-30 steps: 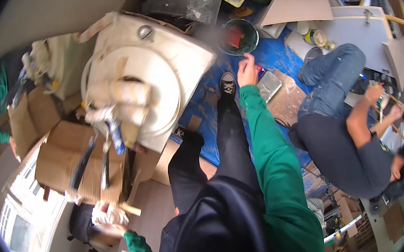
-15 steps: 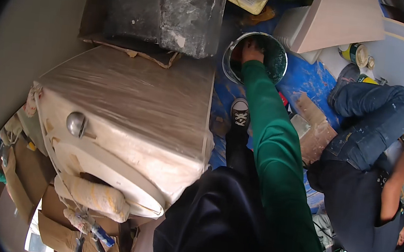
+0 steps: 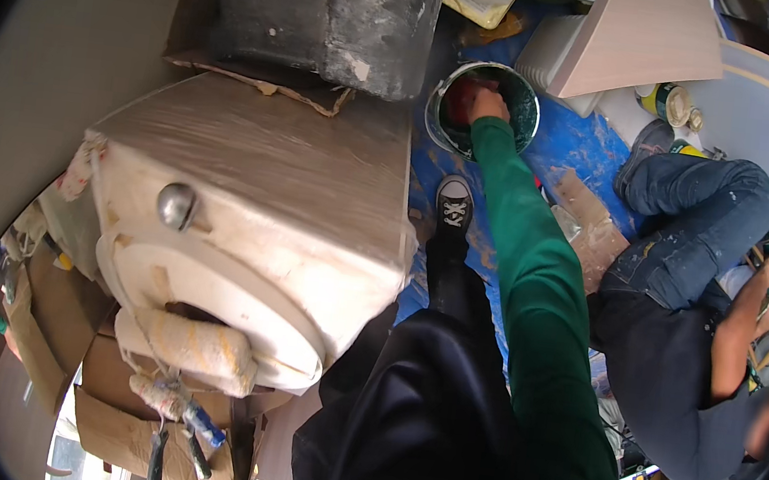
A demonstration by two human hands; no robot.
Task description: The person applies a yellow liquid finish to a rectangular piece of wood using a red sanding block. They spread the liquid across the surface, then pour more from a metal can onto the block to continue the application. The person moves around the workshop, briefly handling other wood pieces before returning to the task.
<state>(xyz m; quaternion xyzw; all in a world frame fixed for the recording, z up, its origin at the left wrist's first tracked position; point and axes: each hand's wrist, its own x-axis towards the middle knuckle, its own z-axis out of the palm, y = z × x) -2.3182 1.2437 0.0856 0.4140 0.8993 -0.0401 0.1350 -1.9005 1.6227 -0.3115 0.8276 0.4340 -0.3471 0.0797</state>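
Observation:
My right arm, in a green sleeve, stretches forward and down to a round metal bucket (image 3: 531, 129) on the blue-covered floor. Inside the bucket's mouth my right hand (image 3: 490, 106) is closed on a dark red object (image 3: 462, 99), whose kind I cannot make out. The bucket's inner wall is dark and greenish, smeared with white. My left hand is out of view. Just below the bucket stands my dark sneaker (image 3: 454, 205) with white laces.
Plastic film covers a pale box-shaped surface (image 3: 271, 151) on the left, with a paint roller (image 3: 187, 350) hanging below. Behind it sits a scuffed black container (image 3: 325, 15). A person (image 3: 673, 368) in dark clothes crouches on the right. Cardboard (image 3: 586, 216) and open cans (image 3: 673, 104) lie nearby.
My right hand has shifted up and slightly right inside the bucket, and the red object now shows more clearly. The crouching person's head and arm have moved.

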